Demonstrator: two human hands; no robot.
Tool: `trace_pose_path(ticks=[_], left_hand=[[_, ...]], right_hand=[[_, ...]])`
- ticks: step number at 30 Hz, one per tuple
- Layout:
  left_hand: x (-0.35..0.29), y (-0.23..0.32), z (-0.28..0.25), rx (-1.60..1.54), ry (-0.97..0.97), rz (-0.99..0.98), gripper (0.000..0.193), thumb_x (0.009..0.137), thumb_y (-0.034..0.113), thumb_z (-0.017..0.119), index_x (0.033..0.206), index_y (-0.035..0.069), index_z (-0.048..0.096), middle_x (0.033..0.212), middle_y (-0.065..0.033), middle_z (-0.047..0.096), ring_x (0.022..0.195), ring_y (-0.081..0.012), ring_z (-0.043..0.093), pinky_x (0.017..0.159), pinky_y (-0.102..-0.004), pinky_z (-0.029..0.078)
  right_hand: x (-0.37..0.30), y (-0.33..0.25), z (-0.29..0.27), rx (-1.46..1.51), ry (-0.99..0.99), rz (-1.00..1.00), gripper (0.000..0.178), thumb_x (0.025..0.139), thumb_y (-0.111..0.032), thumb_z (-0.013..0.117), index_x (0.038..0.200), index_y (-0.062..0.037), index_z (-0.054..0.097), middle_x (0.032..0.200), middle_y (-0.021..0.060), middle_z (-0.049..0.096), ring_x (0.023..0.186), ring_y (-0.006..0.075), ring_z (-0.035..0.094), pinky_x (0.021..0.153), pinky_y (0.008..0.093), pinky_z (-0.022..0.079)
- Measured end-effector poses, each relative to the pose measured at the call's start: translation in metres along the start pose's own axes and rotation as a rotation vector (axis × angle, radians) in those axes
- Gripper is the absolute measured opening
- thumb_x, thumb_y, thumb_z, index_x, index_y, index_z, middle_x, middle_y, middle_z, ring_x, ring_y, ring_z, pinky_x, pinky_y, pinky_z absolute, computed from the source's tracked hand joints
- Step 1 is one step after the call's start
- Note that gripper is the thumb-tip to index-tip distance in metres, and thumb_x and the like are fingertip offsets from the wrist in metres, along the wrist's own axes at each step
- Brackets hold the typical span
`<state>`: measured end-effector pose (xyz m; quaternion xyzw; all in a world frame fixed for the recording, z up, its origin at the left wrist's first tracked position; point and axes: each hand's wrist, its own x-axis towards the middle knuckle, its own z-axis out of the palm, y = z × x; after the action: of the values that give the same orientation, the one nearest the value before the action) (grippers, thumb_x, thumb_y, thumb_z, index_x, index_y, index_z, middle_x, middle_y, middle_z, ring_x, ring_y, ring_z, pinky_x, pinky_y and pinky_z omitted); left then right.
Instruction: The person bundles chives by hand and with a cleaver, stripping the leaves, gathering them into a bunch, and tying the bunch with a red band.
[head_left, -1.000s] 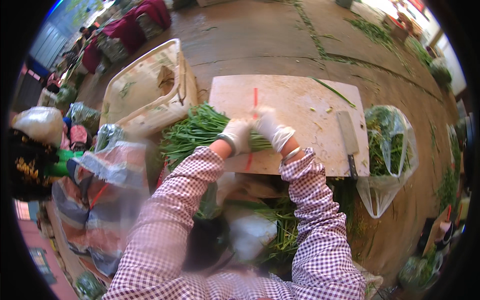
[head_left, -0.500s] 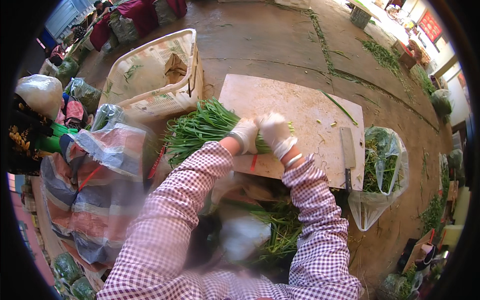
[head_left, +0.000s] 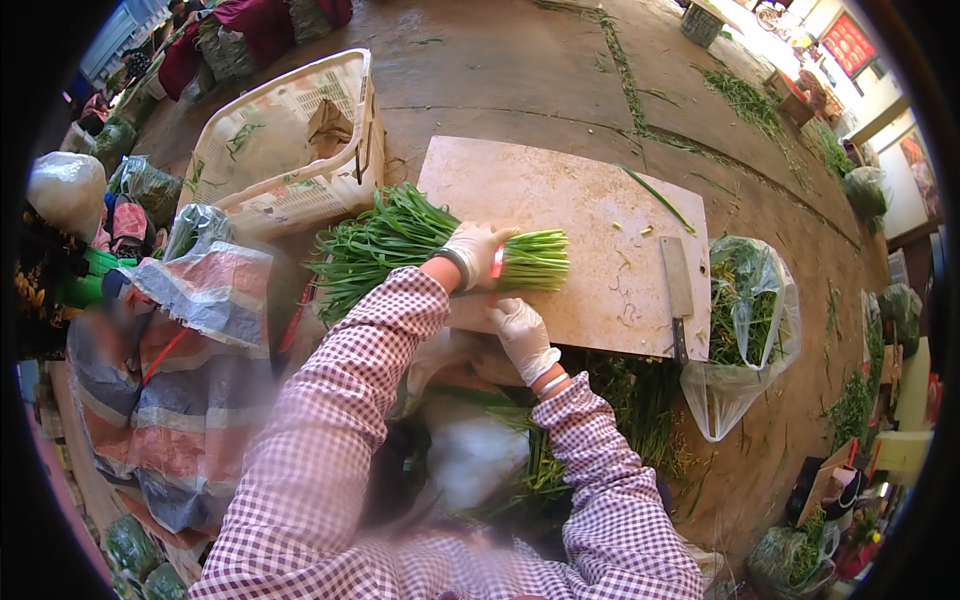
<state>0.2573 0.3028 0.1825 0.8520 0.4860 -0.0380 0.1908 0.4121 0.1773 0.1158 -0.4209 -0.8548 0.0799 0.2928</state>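
A thick bunch of garlic chives [head_left: 375, 240] lies across the left part of a pale board [head_left: 560, 190]. Its leaves spread left and its trimmed pale stems point right. My gloved left hand [head_left: 474, 250] is closed over the bunch, pressing it to the board. Beside those fingers a red tie [head_left: 497, 262] crosses the stems. My gloved right hand [head_left: 524, 338] is at the board's near edge, fingers pinched where the tie comes down; its tip is mostly hidden. A cleaver [head_left: 678, 280] with a black handle lies at the board's right.
A large cream plastic basket [head_left: 290, 185] stands beyond the chives at left. A striped woven sheet [head_left: 205, 370] covers something at my left. Right of the board hangs a clear bag [head_left: 750, 330] of green scraps. A loose leaf [head_left: 658, 198] lies on the board's far side.
My right hand has come down from above the bunch toward me, to the board's near edge. The red tie now shows across the stems. My left hand stays on the chives.
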Motion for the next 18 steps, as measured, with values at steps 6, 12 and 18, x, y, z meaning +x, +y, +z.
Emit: trace_pose_path(ticks=[6,12,18], left_hand=[[0.009,-0.008,-0.011,0.017,-0.169,-0.007,0.117,0.054,0.039,0.087,0.155,0.02,0.029,0.131,-0.0237,0.054,0.12,-0.0429,0.053,0.103,-0.0455,0.044],[0.016,-0.014,-0.01,0.03,-0.215,0.024,0.122,0.054,0.036,0.091,0.155,0.016,0.026,0.135,-0.0234,0.053,0.124,-0.0403,0.052,0.104,-0.0443,0.043],[0.003,-0.01,0.002,0.069,-0.017,0.1,0.092,0.063,0.025,0.085,0.143,0.007,0.042,0.122,-0.0199,0.059,0.115,-0.0387,0.056,0.099,-0.0443,0.046]], right_hand=[[0.052,0.007,-0.019,0.127,0.254,0.153,0.009,0.086,-0.012,0.06,0.094,-0.009,0.065,0.085,0.0089,0.065,0.079,0.0296,0.065,0.068,0.0404,0.053],[0.066,0.005,-0.028,0.107,0.209,0.152,0.005,0.086,-0.012,0.062,0.088,-0.0081,0.065,0.084,0.0104,0.066,0.079,0.0293,0.065,0.069,0.0404,0.053],[0.062,0.003,-0.015,0.138,0.233,0.109,0.006,0.088,-0.014,0.062,0.085,-0.0087,0.064,0.081,0.0098,0.065,0.076,0.0281,0.065,0.067,0.0389,0.053]])
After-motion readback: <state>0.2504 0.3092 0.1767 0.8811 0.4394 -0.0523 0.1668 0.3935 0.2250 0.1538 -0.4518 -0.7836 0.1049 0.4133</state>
